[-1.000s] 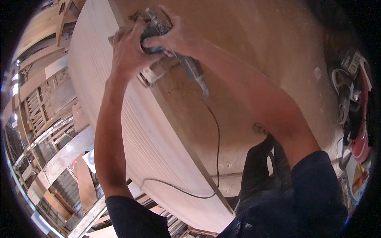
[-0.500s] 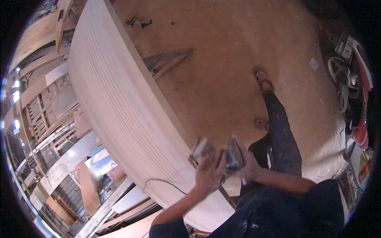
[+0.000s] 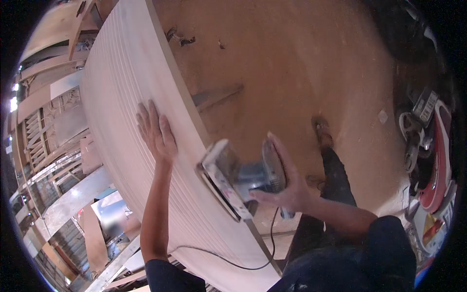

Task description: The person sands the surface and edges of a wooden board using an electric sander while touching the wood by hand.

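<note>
The left hand [image 3: 156,138] lay spread on the grooved panel [image 3: 189,194], grasping nothing, probably steadying or feeling it. Nearer, at the panel's right edge, was a sander [image 3: 250,176], gripped by the right hand [image 3: 290,187]; guiding it seemingly called for a firm hold. Blur obscured whether its base touched.

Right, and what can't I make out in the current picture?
All in the head view:
Power sander: its sanding face is turned away from the camera, so its grit and wear are hidden.
Right hand: some fingers are hidden by the sander's body.
Cord: its far end is lost behind the left arm.
Grooved panel: its far end is cut off by the top edge.
Licence plate: too small and blurred to read reliably.
</note>
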A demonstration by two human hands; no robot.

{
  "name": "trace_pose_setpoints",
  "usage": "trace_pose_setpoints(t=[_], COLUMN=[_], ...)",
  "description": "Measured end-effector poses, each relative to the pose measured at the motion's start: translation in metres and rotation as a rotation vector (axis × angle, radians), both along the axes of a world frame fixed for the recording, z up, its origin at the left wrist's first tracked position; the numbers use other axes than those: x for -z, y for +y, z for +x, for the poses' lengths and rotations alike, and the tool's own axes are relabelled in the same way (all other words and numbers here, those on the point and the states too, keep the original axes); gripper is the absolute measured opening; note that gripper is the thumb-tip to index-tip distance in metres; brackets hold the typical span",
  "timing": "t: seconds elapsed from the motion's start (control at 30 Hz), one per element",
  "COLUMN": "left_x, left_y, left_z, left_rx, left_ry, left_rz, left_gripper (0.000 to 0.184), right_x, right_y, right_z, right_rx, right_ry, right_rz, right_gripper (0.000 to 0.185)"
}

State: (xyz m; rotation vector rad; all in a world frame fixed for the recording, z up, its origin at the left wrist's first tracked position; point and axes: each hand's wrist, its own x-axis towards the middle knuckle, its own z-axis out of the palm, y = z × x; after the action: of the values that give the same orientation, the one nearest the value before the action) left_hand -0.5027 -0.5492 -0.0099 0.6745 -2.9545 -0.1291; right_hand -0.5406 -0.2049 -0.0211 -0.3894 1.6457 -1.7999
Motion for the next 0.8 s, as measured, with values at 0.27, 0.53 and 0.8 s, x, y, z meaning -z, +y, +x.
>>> trace_pose_setpoints(t=[0.27,0.53,0.8], left_x=[-0.012,-0.008,-0.004], left_y=[0.001,0.000,-0.004], left_z=[-0.012,-0.013,-0.009], left_rx=[-0.046,0.000,0.025], left_ry=[-0.103,-0.080,-0.036], left_rz=[0.036,0.009,-0.073], left_gripper=[0.061,0.061,0.056], right_x=[-0.001,0.028,0.003], right_y=[-0.161,-0.273,-0.174], right_z=[-0.208,-0.372,-0.238], right_rx=[0.032,-0.103,-0.061], right_ry=[-0.192,-0.132,-0.171], right_rz=[-0.040,-0.391,-0.160], right_gripper=[0.122,0.092,0.104])
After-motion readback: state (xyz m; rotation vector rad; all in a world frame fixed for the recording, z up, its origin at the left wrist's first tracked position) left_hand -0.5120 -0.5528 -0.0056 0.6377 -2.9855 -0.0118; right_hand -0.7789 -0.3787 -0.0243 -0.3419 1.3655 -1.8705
